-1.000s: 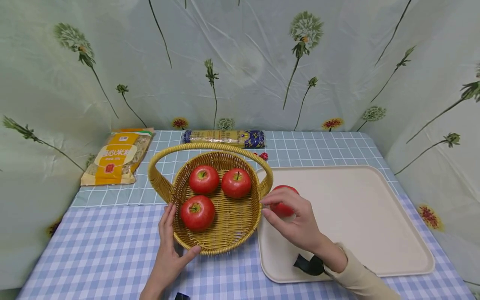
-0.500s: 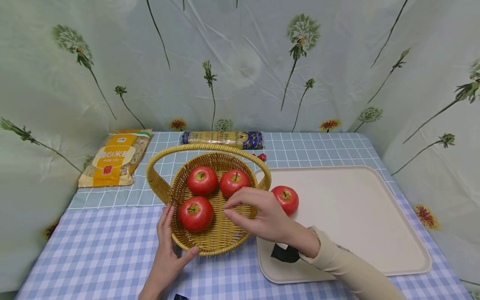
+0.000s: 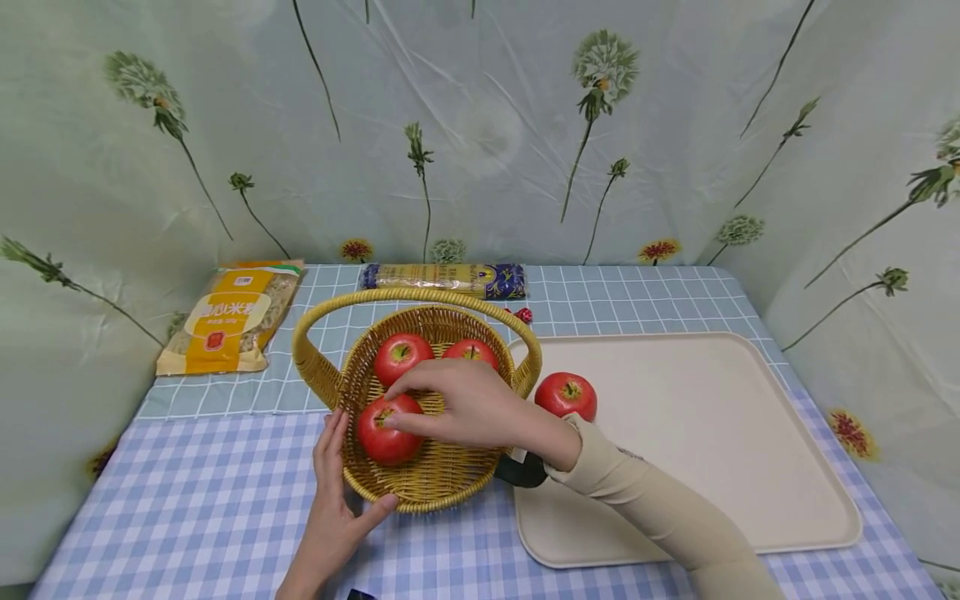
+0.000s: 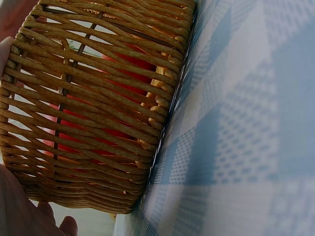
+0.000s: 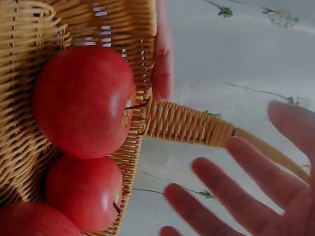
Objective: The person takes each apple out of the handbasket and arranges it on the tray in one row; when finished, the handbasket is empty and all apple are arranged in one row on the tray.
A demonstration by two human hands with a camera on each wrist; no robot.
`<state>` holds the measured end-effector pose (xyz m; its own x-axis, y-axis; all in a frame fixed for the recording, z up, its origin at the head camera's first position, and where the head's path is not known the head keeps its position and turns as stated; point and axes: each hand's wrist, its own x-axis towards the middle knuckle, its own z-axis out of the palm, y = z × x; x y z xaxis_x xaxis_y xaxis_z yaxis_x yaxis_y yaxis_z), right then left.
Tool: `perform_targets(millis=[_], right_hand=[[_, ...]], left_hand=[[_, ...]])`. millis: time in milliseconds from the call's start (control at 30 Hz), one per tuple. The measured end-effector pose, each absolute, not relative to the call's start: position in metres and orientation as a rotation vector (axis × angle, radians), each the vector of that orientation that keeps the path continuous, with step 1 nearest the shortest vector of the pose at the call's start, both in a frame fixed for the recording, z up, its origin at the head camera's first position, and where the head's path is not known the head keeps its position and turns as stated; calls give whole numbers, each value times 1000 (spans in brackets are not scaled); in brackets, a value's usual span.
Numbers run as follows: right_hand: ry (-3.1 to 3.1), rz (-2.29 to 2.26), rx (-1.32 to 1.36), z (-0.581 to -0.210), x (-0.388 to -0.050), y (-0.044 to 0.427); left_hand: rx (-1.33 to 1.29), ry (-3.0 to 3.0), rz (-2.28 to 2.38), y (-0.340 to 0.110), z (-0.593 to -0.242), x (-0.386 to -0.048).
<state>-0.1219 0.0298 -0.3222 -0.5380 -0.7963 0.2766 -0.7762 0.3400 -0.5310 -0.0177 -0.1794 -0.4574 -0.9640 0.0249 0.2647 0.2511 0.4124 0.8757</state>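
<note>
A woven basket [image 3: 420, 503] with a tall handle holds three red apples, two at the back [image 3: 401, 352] and one at the front left [image 3: 390, 447]. My left hand [image 3: 330, 508] rests along the basket's left outer side, fingers straight, thumb at the front rim. Over the basket, my right hand [image 3: 468, 404] hangs beside the front-left apple with its fingers and thumb spread apart. The right wrist view shows a gap between those fingers [image 5: 216, 182] and the nearest apple [image 5: 81, 101]. Red apples show through the weave in the left wrist view.
One more red apple [image 3: 566, 393] sits at the left edge of a beige tray [image 3: 697, 433] on the right. A yellow bag [image 3: 228, 321] lies at the back left, a long noodle-shaped packet [image 3: 450, 279] behind the basket. The checked cloth [image 3: 202, 492] covers the table.
My right hand has moved left from beside the tray's apple, across the basket, to the front-left apple. My left hand and the basket have stayed in place.
</note>
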Motion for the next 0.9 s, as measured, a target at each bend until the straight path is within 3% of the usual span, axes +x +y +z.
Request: perform_targets(millis=[533,900], right_hand=[[2537,-535,-1217,-340,-142,-1],[2486,-451,-1194,-355,-146,-9]], left_hand=[[-259,-2462,-1556,-180,-459,-18],[-237,-2466,-1551,-179,-457,-17]])
